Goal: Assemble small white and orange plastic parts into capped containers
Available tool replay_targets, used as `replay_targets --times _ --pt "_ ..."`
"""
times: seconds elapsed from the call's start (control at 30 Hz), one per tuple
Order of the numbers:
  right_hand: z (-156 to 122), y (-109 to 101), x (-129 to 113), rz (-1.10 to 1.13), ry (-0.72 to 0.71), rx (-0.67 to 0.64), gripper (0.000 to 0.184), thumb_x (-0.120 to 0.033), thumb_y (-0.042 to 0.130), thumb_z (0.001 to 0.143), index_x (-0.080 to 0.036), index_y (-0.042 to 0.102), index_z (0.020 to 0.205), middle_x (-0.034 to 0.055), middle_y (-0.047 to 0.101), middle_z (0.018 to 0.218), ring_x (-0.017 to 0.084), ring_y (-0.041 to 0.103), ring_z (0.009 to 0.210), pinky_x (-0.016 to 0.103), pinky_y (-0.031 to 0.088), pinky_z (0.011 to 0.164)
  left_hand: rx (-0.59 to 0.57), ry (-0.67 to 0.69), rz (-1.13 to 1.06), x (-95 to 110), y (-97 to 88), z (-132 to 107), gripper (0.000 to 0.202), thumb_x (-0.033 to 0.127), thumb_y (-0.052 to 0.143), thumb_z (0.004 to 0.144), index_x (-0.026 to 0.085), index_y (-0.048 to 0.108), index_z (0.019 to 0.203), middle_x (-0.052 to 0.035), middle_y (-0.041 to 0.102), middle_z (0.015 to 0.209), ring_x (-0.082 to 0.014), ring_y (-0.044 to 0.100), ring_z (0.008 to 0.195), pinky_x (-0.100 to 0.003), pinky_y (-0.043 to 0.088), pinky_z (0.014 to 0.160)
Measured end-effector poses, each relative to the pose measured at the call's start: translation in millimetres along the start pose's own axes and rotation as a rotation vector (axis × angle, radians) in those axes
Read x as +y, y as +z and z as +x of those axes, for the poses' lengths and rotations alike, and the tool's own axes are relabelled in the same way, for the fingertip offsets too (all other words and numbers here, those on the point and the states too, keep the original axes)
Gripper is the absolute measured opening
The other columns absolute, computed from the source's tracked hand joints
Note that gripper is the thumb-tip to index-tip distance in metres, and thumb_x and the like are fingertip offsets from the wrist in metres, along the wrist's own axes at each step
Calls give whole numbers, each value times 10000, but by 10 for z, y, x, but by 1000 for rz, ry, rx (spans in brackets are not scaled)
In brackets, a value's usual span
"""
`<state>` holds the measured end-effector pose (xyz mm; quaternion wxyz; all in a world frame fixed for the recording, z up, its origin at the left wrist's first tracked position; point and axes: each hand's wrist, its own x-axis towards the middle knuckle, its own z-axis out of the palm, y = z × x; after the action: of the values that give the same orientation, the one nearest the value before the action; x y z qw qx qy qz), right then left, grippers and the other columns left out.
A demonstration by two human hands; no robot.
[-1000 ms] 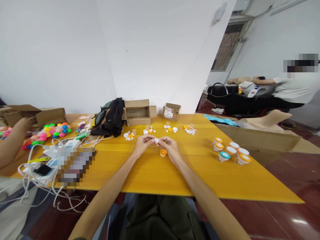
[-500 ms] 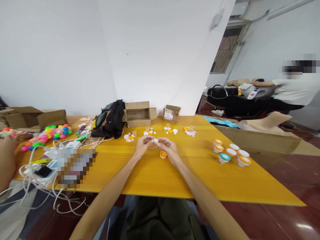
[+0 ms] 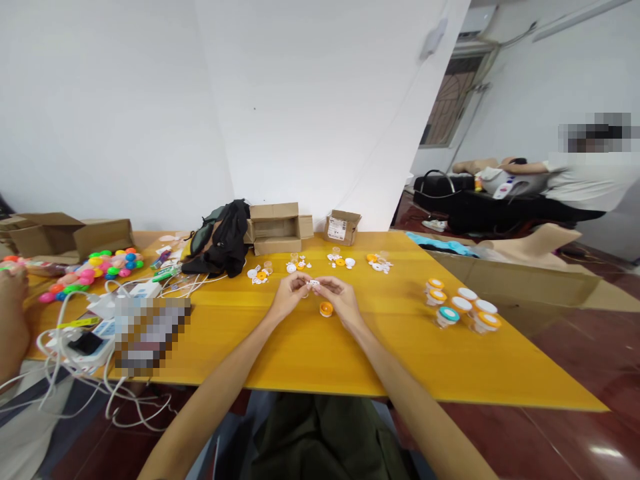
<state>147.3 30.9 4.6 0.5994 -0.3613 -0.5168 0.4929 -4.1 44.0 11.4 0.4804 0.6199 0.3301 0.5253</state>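
Between both hands, above the middle of the yellow table (image 3: 280,353), is a small white plastic part (image 3: 313,283) with dark holes or spots. My left hand (image 3: 293,291) pinches it from the left, fingers bent. My right hand (image 3: 339,293) grips its right side between thumb and fingers. Just below the hands an orange ring-shaped part (image 3: 326,309) lies on the tabletop. A clear ring by the left fingertips is mostly hidden. Farther back lie small piles of white and orange parts (image 3: 260,275), with clear cups among them.
Several capped clear jars (image 3: 461,304) stand at the right, lids orange, white and teal. Cardboard boxes (image 3: 277,229) and a black bag (image 3: 225,240) line the back. White cables (image 3: 63,333), a power strip and colourful balls (image 3: 95,270) crowd the left, near another person's hand (image 3: 13,293).
The white part has tilted, showing less of its spotted face. My left fingers have closed in around it. The other person's hand at the far left has shifted left.
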Motion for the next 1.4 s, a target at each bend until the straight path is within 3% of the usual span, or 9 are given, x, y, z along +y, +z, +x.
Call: replay_targets --times 0.53,1.4 --pt "-8 -10 -14 3 60 -19 355 -509 838 536 -225 747 730 37 745 718 197 676 654 338 564 672 -8 -2 -2 2 -28 20 370 464 814 630 153 661 760 -12 661 680 -113 586 609 -229 462 600" --pt "-13 -21 -28 -43 4 -43 297 -491 817 578 -230 734 693 33 733 679 198 666 628 344 555 654 -27 -12 -1 4 -15 16 330 424 806 653 155 641 750 7 624 644 -106 556 586 -234 449 605"
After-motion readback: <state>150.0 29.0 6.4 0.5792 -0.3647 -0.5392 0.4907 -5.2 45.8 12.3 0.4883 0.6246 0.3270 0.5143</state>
